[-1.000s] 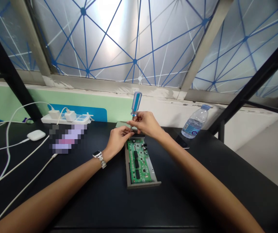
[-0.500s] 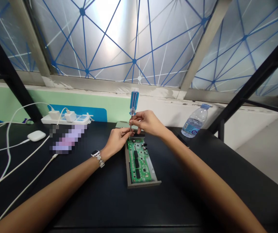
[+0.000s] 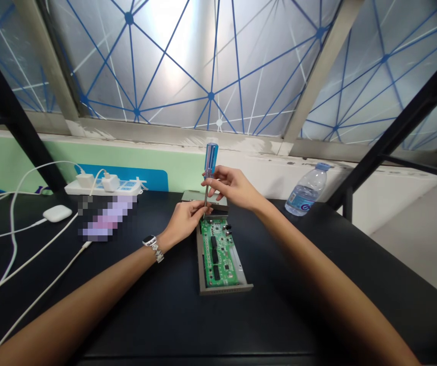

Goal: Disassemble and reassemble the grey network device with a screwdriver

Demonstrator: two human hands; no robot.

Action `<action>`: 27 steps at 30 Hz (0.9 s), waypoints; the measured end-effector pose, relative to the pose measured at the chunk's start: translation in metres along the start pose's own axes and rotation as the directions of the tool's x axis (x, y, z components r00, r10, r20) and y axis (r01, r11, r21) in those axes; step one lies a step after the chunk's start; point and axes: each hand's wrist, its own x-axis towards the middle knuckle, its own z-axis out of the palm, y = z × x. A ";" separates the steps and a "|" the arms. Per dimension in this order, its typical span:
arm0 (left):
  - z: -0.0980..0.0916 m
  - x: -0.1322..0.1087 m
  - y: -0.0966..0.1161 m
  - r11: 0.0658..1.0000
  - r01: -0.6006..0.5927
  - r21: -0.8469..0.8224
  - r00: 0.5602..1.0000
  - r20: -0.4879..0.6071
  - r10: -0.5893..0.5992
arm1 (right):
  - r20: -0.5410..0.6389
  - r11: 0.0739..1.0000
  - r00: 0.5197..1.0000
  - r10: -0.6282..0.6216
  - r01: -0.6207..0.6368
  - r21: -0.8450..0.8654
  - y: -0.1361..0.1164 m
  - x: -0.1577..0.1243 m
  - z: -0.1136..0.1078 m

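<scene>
Screwdriver (image 3: 211, 158) nearly upright at the far left corner of the circuit board (image 3: 221, 254)

We have the screwdriver standing handle up and blade down, its long axis close to vertical, with the top of the blue handle leaning slightly to our right. The lower end of its shank reaches the far left corner of the green board (whether the tip sits in a screw, we cannot tell).

Our left hand (image 3: 183, 222) pinches the shank low down, thumb against forefinger with hardly any gap, just above the board. Our right hand (image 3: 237, 190) is higher, its thumb and forefinger brought together on the neck below the handle; its other fingers are loosely curled and slightly spread. How firmly it grips, we cannot make out.

The board lies flat in a grey metal case (image 3: 226, 291) on the black table (image 3: 157, 325). Its long axis runs away from us, one short end near and the other under our hands. The case's walls border the board on the left and along the near end. A watch (image 3: 150, 241) circles our left wrist, and a water bottle (image 3: 305, 195) stands well apart at the right.
</scene>
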 end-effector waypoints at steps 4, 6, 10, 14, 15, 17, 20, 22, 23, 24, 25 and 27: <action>0.000 0.000 0.002 1.000 -0.004 0.004 1.000 0.002 0.004 | 0.025 0.999 1.000 0.019 -0.020 0.047 -0.003 -0.001 -0.003; 0.000 0.000 0.003 1.000 0.006 0.002 1.000 0.001 -0.006 | 0.061 0.996 0.998 0.028 -0.033 0.080 -0.003 -0.002 -0.006; 0.001 -0.001 0.007 1.000 0.007 0.020 1.000 0.018 -0.008 | 0.096 0.993 0.995 0.025 -0.036 0.115 0.001 -0.002 -0.011; -0.008 -0.003 0.017 0.941 -0.118 0.317 0.993 0.029 0.114 | 0.083 0.992 0.996 0.018 -0.028 0.126 0.006 -0.001 -0.012; -0.012 -0.003 0.021 0.898 -0.161 0.409 0.986 0.039 0.160 | 0.079 0.991 0.997 0.012 -0.023 0.132 0.007 -0.001 -0.012; -0.023 -0.003 0.028 0.816 -0.234 0.528 0.972 0.108 0.208 | 0.073 0.989 0.997 0.000 -0.011 0.145 0.010 0.000 -0.011; -0.039 -0.003 0.038 0.735 -0.319 0.598 0.934 0.331 0.137 | 0.075 0.989 0.997 -0.007 -0.005 0.148 0.013 0.001 -0.011; -0.045 -0.004 0.041 0.709 -0.339 0.619 0.908 0.414 0.073 | 0.079 0.989 0.997 -0.007 -0.005 0.146 0.014 0.001 -0.011; -0.047 -0.005 0.042 0.706 -0.338 0.622 0.899 0.435 0.047 | 0.081 0.989 0.997 -0.010 -0.002 0.149 0.014 0.001 -0.012; -0.047 -0.006 0.041 0.711 -0.331 0.620 0.893 0.449 0.024 | 0.082 0.988 0.996 -0.016 0.003 0.154 0.014 0.001 -0.012; -0.047 -0.008 0.041 0.724 -0.322 0.610 0.885 0.466 0.002 | 0.084 0.987 0.996 -0.021 0.008 0.160 0.013 0.000 -0.012; -0.046 -0.011 0.038 0.762 -0.295 0.577 0.862 0.505 -0.049 | 0.086 0.986 0.996 -0.026 0.012 0.167 0.011 0.000 -0.012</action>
